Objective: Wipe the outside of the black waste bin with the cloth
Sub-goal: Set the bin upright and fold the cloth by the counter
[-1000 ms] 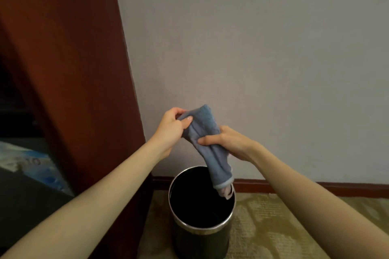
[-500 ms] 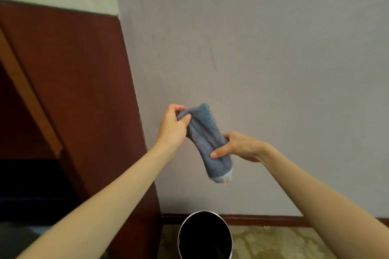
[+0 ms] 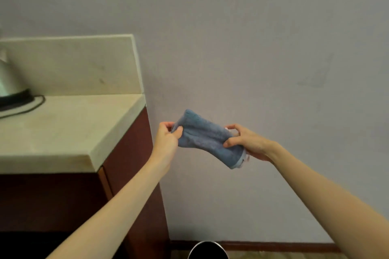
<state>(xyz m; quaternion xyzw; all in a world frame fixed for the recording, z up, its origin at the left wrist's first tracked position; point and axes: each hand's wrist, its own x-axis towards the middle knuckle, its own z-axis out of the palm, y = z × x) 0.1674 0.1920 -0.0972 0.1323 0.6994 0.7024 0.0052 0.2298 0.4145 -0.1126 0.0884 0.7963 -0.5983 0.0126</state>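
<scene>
Plain grey wall [image 3: 252, 38] fills most of the view. At left, a dark red-brown cabinet [image 3: 130, 166] butts against it, topped by a pale stone counter [image 3: 63, 128] with an upright slab of the same stone behind. Far left edge of the counter: part of a metal kettle [image 3: 6, 78] on a dark base, a black cord [image 3: 31, 105] looping beside it. Red-brown skirting board [image 3: 273, 245] runs along the foot of the wall.

Both bare forearms reach up from the bottom corners. Blue cloth [image 3: 206, 139] held in the air in front of the wall, stretched between the two hands, well above the bin. Left hand [image 3: 167, 141] pinches the cloth's upper left end, thumb and fingers closed on it. Right hand [image 3: 246, 143] is closed around the lower right end; a pale hem shows below it.

Black waste bin [image 3: 207, 251]: only the far arc of its rim and dark inside visible at bottom centre, on the floor by the cabinet
</scene>
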